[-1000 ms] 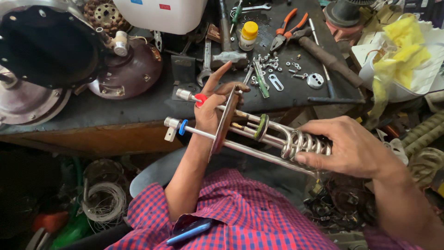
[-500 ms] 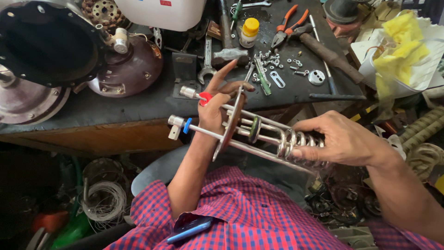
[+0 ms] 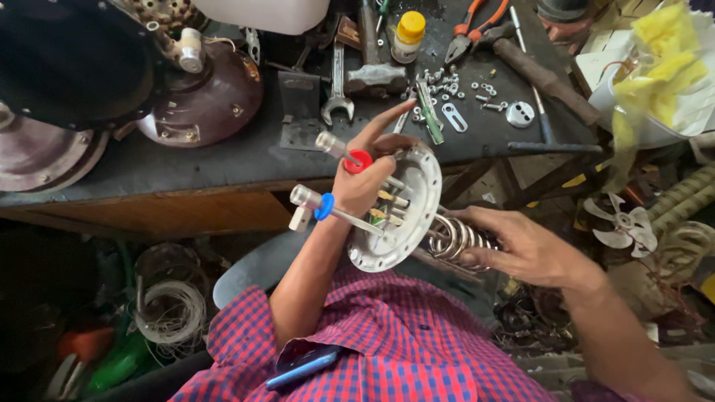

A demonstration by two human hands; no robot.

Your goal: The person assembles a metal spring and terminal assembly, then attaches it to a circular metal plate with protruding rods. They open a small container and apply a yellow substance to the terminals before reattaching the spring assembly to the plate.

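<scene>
Head view, looking down past a red-and-blue checked shirt (image 3: 387,350) to a dark counter (image 3: 223,160).

Packages: one small bottle (image 3: 407,36) with a yellow cap stands at the far edge of the counter; its label is too small to make out. One white plastic container (image 3: 261,13) sits at the top edge, only its underside in frame. A crumpled yellow bag (image 3: 659,59) lies in a white bowl at far right.

Held thing: one heating element assembly, a round grey flange plate (image 3: 406,216) with two tubes running through it, one with a red cap (image 3: 359,161), one with a blue cap (image 3: 324,206), and a metal coil (image 3: 458,238) on the back. It is held in the air in front of the counter edge, above the person's lap, tilted.

Left hand (image 3: 369,175): wrapped over the front face of the plate between the two capped tubes, index finger stretched out straight, other fingers curled on the plate.
Right hand (image 3: 521,249): closed round the coil from behind the plate, fingers spread along its turns.

Counter count: one open-ended wrench (image 3: 337,82), one pair of orange-handled pliers (image 3: 477,22), two brown domed housings (image 3: 205,104), a scatter of small screws (image 3: 458,83), not countable. One blue pen (image 3: 305,367) sits in the shirt pocket.
</scene>
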